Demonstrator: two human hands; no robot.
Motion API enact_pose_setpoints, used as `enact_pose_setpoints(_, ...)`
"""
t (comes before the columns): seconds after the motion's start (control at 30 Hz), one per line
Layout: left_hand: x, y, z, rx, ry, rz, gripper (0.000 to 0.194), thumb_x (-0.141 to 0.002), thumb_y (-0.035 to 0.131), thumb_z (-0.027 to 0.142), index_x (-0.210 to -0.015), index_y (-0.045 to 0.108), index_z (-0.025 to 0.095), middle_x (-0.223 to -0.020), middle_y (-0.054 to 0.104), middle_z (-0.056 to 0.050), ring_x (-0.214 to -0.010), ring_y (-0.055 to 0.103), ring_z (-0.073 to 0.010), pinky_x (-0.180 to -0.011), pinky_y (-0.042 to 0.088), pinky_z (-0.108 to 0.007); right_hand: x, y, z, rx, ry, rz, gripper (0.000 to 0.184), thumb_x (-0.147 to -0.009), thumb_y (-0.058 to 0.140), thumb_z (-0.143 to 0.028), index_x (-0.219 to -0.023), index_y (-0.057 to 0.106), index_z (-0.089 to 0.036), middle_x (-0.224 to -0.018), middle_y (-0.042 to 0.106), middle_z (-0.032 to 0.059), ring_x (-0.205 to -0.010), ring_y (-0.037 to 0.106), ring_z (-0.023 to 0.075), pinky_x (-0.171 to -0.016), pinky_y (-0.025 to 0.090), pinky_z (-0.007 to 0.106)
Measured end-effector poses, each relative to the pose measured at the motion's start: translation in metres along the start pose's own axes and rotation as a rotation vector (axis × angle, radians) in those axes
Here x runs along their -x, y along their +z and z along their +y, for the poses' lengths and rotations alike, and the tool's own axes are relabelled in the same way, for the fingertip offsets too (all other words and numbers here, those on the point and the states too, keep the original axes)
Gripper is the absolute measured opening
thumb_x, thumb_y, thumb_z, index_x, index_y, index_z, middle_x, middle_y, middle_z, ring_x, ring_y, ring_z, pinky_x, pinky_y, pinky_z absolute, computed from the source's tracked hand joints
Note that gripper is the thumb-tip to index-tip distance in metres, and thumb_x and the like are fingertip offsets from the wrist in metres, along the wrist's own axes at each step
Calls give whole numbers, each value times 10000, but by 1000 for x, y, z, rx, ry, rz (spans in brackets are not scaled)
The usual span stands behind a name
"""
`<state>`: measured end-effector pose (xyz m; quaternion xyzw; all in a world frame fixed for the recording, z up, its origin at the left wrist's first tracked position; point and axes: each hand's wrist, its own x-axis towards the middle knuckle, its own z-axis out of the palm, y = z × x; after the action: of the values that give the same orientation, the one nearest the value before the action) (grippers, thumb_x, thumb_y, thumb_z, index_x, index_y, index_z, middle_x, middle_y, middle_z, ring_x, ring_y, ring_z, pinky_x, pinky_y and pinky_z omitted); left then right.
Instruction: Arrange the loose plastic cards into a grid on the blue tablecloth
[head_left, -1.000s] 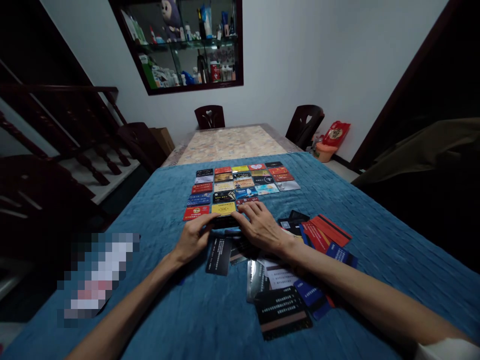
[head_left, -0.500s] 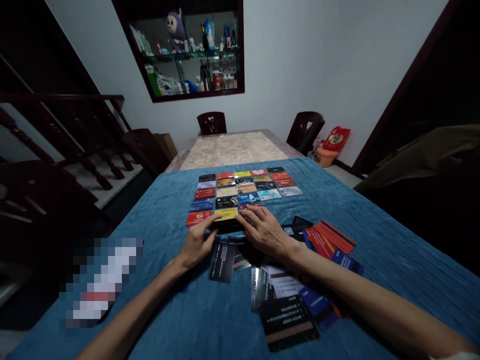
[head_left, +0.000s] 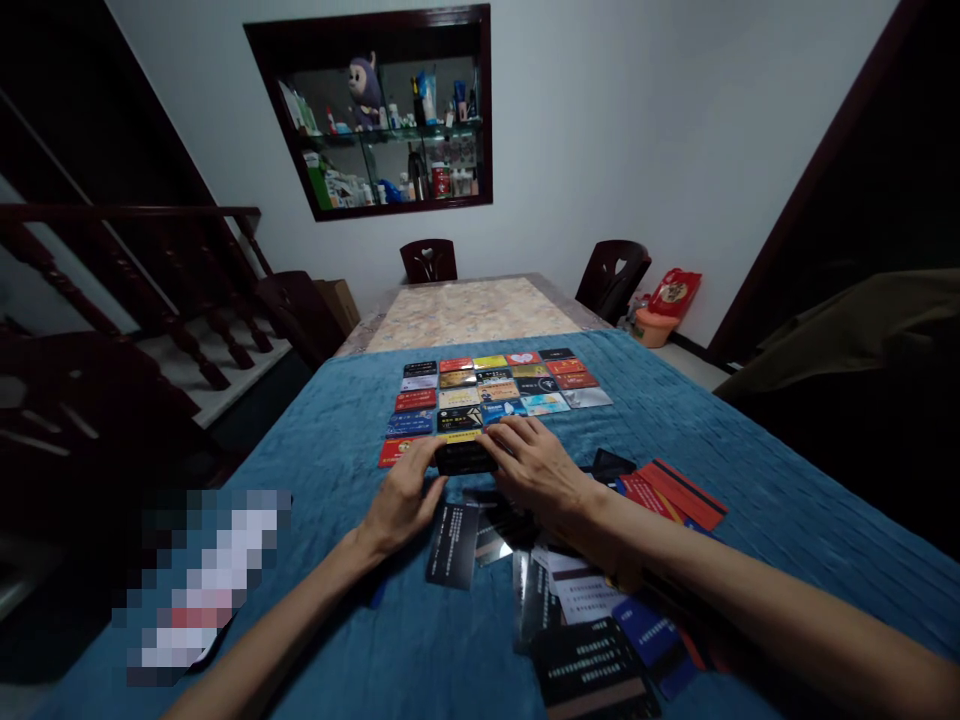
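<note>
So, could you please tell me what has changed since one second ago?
The black card, held between the left hand and the right hand, now covers more of the yellow card behind it. The whole view has slid downward, as the camera tilted up. Nothing was visibly taken or let go; the laid-out cards and loose cards seem unmoved.

item (head_left: 214, 580) at left pixelated; nearest black card (head_left: 589, 655) cut by bottom edge

The held card (head_left: 465, 459) looks smooth, glossy plastic; the blue cloth (head_left: 337, 410), matt and crinkled.
</note>
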<state>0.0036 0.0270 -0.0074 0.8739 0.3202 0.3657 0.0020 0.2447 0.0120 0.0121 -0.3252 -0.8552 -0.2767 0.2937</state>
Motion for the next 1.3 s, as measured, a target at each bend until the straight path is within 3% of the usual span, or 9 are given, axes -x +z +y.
enact_pose_setpoints(0.2,-5,-4,-4,-194,37,-13,511,-888,536,145,-1383,414,181,-1304,526,-156,-1197,576,-278,-1014,530,-462,-5,7,6,12,-5,-14,301,-842,561,-191,-1127,624,-119,-1037,633,130,-944,491,259,-753,398,372)
enact_pose_setpoints(0.43,-20,-11,-25,-376,182,-27,518,-861,554,145,-1370,461,129,-1240,594,-200,-1127,596,-330,-910,546,-487,-21,11,18,-49,-2,-135,351,-819,579,-205,-1158,600,-114,-1020,597,145,-945,464,268,-759,396,384)
enact_pose_setpoints(0.57,-33,-21,-35,-424,201,-101,499,-830,576,144,-1324,505,117,-1226,608,-201,-1108,601,-328,-902,536,-465,-37,17,27,-55,-12,-193,332,-827,588,-237,-1133,606,-111,-1048,585,153,-970,458,273,-803,394,396)
enact_pose_setpoints(0.73,-52,-32,-52,-415,153,-156,503,-794,589,125,-1293,530,147,-1227,611,-182,-1122,597,-320,-912,524,-452,-59,28,41,-74,-13,-264,400,-818,624,-283,-1169,579,-97,-1087,569,165,-980,452,275,-771,400,383)
enact_pose_setpoints(1.0,-81,-46,-86,-384,141,-234,507,-792,601,153,-1293,528,128,-1223,595,-194,-1101,596,-320,-901,534,-461,-91,56,66,-77,-28,-272,437,-827,647,-316,-1203,568,-107,-1122,567,158,-996,460,271,-826,418,397)
enact_pose_setpoints(1.3,-107,-46,-126,-263,70,-257,430,-802,586,156,-1231,560,142,-1169,597,-153,-1058,601,-263,-914,535,-409,-122,88,86,-68,68,-353,408,-864,636,-317,-1227,582,-139,-1212,570,141,-1039,469,265,-805,410,363)
